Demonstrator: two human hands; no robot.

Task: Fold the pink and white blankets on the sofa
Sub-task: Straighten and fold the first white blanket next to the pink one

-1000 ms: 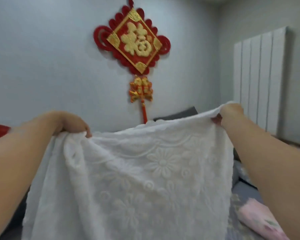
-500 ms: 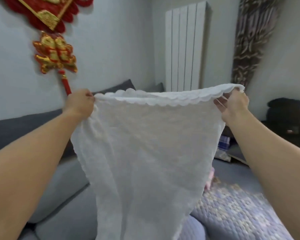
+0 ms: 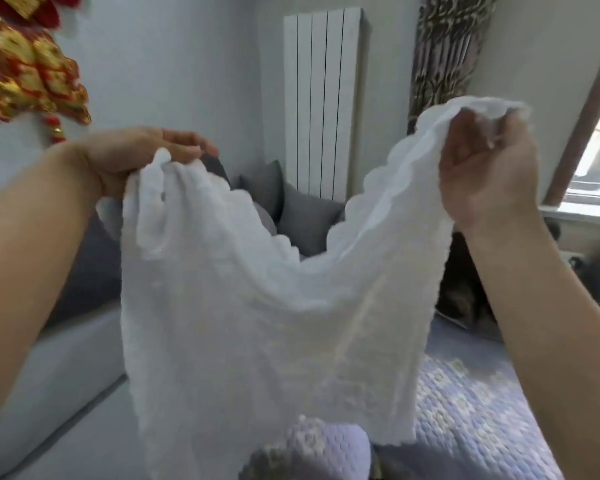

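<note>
Hanging slack, scallop-edged, the white blanket (image 3: 257, 323) sags between raised hands: left hand (image 3: 132, 161) and right hand (image 3: 482, 168) each grip a top corner.

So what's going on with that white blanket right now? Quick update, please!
Left hand and right hand: each grips an upper corner. White blanket hangs slack over the sofa. Nothing in the way.

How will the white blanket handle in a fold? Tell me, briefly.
Likely floppy: the white blanket sags in a deep dip between the left hand and right hand. Probably light: pinches at two corners hold it up. Its thin, see-through cloth may bunch, as at the left hand.
</note>
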